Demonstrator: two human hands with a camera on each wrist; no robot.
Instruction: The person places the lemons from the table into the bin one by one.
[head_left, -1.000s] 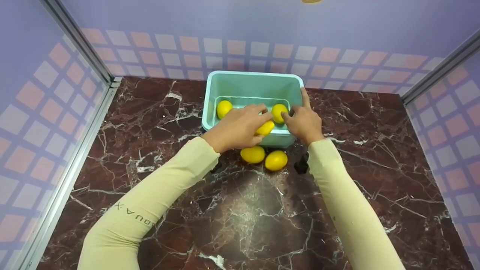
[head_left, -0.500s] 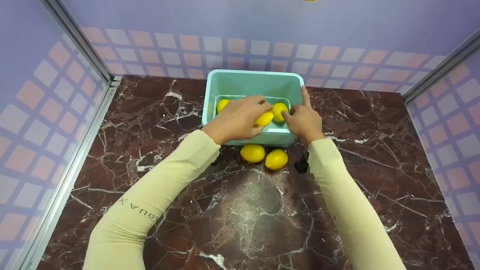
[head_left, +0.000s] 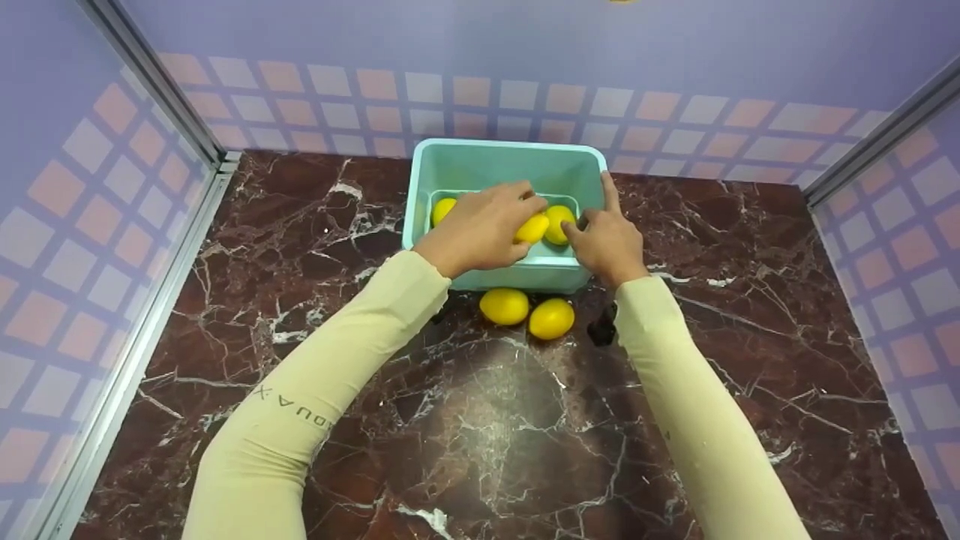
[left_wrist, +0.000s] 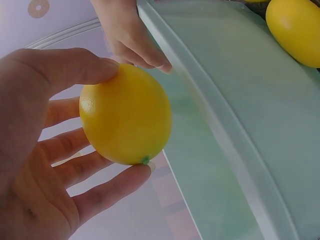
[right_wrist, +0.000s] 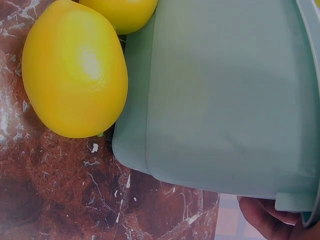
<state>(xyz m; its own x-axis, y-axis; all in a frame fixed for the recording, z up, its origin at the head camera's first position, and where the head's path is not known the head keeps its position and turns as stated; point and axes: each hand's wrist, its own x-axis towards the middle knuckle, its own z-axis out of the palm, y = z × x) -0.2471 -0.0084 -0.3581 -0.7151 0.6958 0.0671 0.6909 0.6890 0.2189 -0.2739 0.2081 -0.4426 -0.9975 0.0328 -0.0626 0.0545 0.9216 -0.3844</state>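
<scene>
1. Held lemon [head_left: 533,228]: over opening of teal bin [head_left: 525,277].
2. L hand [head_left: 480,226]: fingers pinching held lemon, thumb opp. side.
3. R hand [head_left: 609,246]: fingers gripping bin's R rim, index along it.
4. In bin: L lemon [head_left: 442,211], partly hidden by L hand; R lemon [head_left: 557,225] nr R thumb.
5. Worktop [head_left: 480,442], nr side of bin: 2 more lemons [head_left: 504,307].

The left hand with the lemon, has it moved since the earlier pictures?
Yes, forward: in the head view, the left hand holds its lemon past the near rim of the bin, which the lemon overlapped a second ago.
</scene>
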